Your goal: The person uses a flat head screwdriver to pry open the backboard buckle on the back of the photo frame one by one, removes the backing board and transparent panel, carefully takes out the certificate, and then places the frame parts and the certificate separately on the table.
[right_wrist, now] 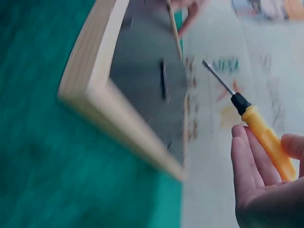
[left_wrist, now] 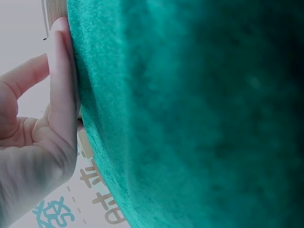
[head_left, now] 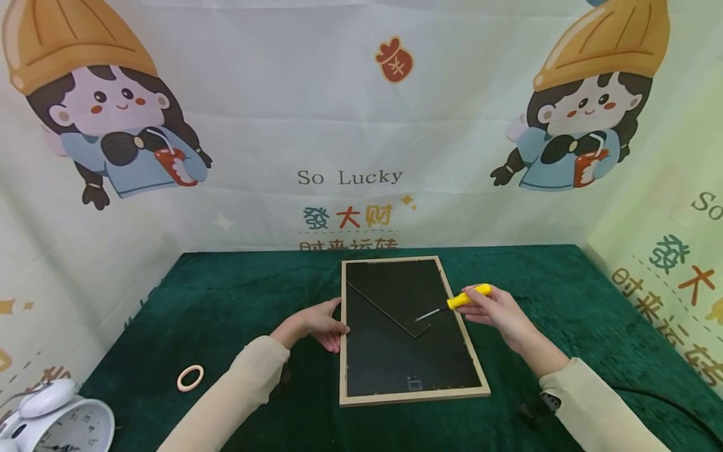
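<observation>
One screwdriver (head_left: pixel 460 300) in right hand (head_left: pixel 501 316), left hand (head_left: pixel 317 322) holding one frame (head_left: pixel 384 361)

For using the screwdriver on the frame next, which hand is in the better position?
Probably the right hand: it holds the screwdriver, whose shaft points over the frame. The left hand holds the frame's left edge, so it seems better placed for steadying.

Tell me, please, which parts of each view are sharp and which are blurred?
Head: frame and screwdriver fairly sharp; left wrist: left hand fairly clear, cloth blurred and darkening toward the right edge; right wrist: screwdriver clearer, frame and backdrop blurred.
</observation>
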`<control>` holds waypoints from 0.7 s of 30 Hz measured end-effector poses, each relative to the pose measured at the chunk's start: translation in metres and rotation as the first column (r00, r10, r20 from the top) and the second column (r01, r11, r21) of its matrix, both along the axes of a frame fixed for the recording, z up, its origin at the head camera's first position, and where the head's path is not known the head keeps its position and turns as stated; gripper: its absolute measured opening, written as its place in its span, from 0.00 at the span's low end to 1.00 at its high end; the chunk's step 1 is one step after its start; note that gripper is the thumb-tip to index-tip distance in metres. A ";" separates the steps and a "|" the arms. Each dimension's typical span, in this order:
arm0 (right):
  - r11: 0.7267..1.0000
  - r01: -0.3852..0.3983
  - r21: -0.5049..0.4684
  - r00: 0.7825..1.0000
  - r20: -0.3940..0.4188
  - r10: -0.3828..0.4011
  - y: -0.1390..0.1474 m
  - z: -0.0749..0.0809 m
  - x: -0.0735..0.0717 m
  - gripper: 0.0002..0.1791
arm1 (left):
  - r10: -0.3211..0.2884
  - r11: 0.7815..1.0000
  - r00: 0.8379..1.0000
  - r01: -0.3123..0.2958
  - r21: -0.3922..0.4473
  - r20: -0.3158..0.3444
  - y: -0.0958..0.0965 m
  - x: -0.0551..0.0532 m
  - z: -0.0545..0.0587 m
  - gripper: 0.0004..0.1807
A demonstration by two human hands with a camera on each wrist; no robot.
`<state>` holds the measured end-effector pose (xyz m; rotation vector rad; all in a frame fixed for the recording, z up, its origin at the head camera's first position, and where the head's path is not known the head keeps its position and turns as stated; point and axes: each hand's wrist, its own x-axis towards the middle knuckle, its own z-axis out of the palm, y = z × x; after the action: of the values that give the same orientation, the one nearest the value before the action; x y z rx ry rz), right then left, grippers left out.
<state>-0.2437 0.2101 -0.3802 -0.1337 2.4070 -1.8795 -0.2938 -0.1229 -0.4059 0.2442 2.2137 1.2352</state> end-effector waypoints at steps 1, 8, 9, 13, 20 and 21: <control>1.000 0.013 -0.017 1.000 0.023 -0.013 0.007 -0.004 -0.003 0.32 | 0.002 1.000 1.000 -0.002 0.001 -0.001 0.000 0.000 0.000 0.40; 0.980 0.105 -0.171 0.977 0.202 -0.070 0.031 -0.019 -0.009 0.31 | -0.001 1.000 1.000 0.001 0.006 -0.028 0.000 0.002 -0.001 0.38; 0.976 0.107 -0.192 0.972 0.225 -0.063 0.030 -0.020 -0.010 0.30 | 0.000 1.000 1.000 0.001 0.005 -0.031 0.000 0.002 0.000 0.38; 0.966 0.103 -0.238 0.958 0.285 -0.031 0.023 -0.026 -0.013 0.24 | 0.004 1.000 0.999 -0.004 -0.002 -0.051 0.001 0.004 0.001 0.37; 0.975 0.110 -0.194 0.954 0.295 -0.049 0.012 -0.033 -0.015 0.25 | -0.023 1.000 0.992 0.024 0.002 -0.127 0.004 0.017 -0.001 0.25; 0.975 0.114 -0.191 0.954 0.295 -0.054 0.012 -0.033 -0.016 0.25 | -0.028 0.999 0.990 0.030 0.011 -0.139 0.005 0.021 -0.001 0.22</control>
<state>-0.2593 0.2219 -0.4129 0.2204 2.0556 -2.0198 -0.2726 -0.1184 -0.4066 0.3772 2.3123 1.2506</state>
